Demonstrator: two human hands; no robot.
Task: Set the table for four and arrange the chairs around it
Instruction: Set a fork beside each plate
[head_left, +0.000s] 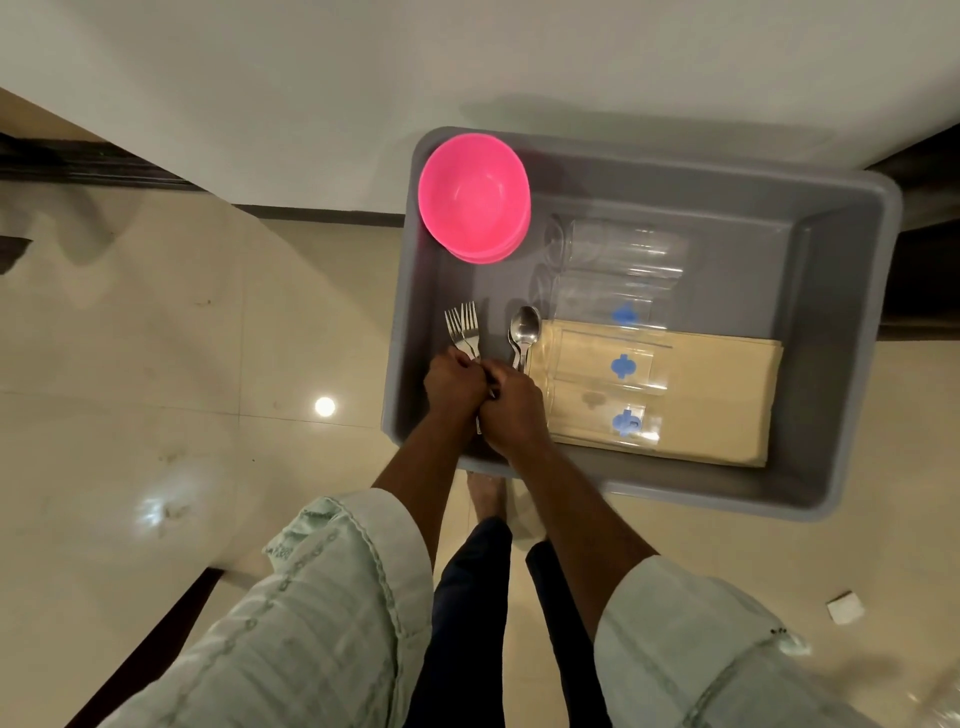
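Sleeves (322, 613), pale green, sit nearest the lens, both forearms reaching forward and down into a grey tub (852, 332) on the tiled floor (156, 338). Dark trouser legs and a bare foot (485, 499) show between the arms, foot just beside the tub's near wall.

Left hand (452, 382) is curled round the handles of the forks (464, 325); tines fan out past the knuckles, pointing away from the person. Right hand (511, 405) is curled too, touching the left hand, gripping the handles of the spoons (524, 327); bowls of the spoons stick out beyond the fingers. Exact count of forks and spoons unclear, they overlap.

Inside tub: pink bowls (474, 195), nested, in the far left corner, leaning against the wall. Clear glasses (618, 249) lie on their sides in the middle, just right of the spoons; some carry a blue mark (623, 366). Beige napkins (727, 400), folded in a stack, lie flat along the near right part, with the nearer glasses resting on top of them.

Tub's far side stands against a white wall (311, 104) with a dark skirting strip. Small white scrap (845, 605) lies on the floor at right, well apart from the tub. Ceiling-lamp glare spot (324, 406) on tiles left of the tub
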